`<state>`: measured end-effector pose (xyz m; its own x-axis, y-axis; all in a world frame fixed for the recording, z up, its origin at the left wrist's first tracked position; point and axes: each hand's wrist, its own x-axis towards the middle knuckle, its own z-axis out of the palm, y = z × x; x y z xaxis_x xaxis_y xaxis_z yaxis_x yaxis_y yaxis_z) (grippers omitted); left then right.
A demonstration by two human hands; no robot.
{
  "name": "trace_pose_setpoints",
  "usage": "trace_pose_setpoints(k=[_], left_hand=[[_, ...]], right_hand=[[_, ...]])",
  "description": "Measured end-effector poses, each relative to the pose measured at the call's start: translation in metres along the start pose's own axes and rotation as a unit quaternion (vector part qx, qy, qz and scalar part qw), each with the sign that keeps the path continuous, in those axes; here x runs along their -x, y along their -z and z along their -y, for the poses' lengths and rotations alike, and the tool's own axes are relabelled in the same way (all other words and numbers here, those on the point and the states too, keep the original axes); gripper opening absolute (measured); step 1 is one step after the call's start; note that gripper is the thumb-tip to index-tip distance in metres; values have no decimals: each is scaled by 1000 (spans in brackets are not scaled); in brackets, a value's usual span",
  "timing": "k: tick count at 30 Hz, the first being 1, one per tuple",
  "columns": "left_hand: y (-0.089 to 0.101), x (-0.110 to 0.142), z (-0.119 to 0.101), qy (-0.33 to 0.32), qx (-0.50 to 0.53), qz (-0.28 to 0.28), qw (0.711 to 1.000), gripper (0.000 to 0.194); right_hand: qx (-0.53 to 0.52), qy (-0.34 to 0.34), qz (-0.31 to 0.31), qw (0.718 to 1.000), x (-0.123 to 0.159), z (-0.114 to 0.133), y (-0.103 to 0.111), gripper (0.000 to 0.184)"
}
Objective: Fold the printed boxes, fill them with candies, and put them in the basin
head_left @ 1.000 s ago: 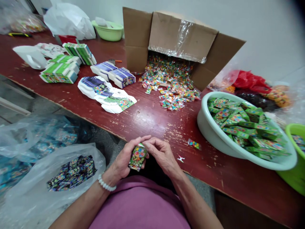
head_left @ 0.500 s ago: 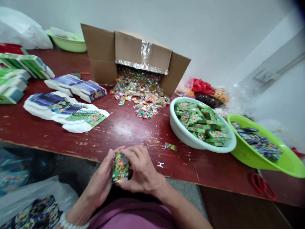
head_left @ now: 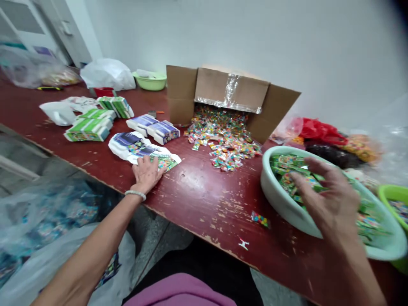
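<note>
My left hand (head_left: pixel 147 173), a pale bead bracelet at its wrist, rests on the near edge of a fanned stack of flattened printed candy boxes (head_left: pixel 170 161). Its fingers are apart and touch the green end of the stack; no box is lifted. Over the pale green basin (head_left: pixel 267 187) my right hand (head_left: pixel 331 195) hovers with thumb and fingers spread, slightly blurred and holding nothing visible. Filled green candy boxes (head_left: pixel 287 182) lie heaped in that basin, partly hidden behind the hand.
An open carton (head_left: pixel 232 87) spills wrapped candies (head_left: pixel 228 148). Bundled purple boxes (head_left: pixel 164 132) and green boxes (head_left: pixel 91 125) stand left, near a white jug (head_left: pixel 59 112). One candy packet (head_left: pixel 259 219) and a white scrap (head_left: pixel 244 244) lie near the front edge.
The small green candy box has left both hands. My left hand has moved out to the flattened boxes, my right over the basin and opened. The view has swung back left.
</note>
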<state>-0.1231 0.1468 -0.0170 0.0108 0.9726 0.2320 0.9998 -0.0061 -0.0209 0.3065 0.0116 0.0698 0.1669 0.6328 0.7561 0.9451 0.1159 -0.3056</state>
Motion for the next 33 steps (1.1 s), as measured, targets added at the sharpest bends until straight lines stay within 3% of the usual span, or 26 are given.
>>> trace_pose_setpoints(k=[3, 7, 13, 19, 22, 24, 29, 33], left_hand=[[-4, 1, 1, -21, -26, 6, 999, 52], [-2, -1, 4, -50, -31, 12, 998, 48], [2, 1, 2, -104, -31, 25, 994, 42], [-5, 37, -18, -151, -14, 33, 988, 53], [-8, 50, -24, -160, -4, 38, 986, 61], [-8, 53, -25, -157, 1, 41, 987, 55], [-5, 49, -24, -160, 12, 44, 986, 45], [-6, 46, -22, -165, 23, 39, 985, 46]], right_hand=[[-100, 1, 86, 991, 40, 42, -15, 39], [-170, 13, 133, 976, 69, 80, -26, 31], [-222, -3, 189, 957, 90, 95, -34, 26], [-273, -17, 246, 930, 114, 105, -55, 24], [-289, -34, 281, 915, 112, 110, -78, 25], [-289, -46, 306, 906, 103, 115, -100, 28], [-194, -93, 363, 906, 76, 136, -164, 40], [-134, -139, 369, 909, 66, 153, -195, 41]])
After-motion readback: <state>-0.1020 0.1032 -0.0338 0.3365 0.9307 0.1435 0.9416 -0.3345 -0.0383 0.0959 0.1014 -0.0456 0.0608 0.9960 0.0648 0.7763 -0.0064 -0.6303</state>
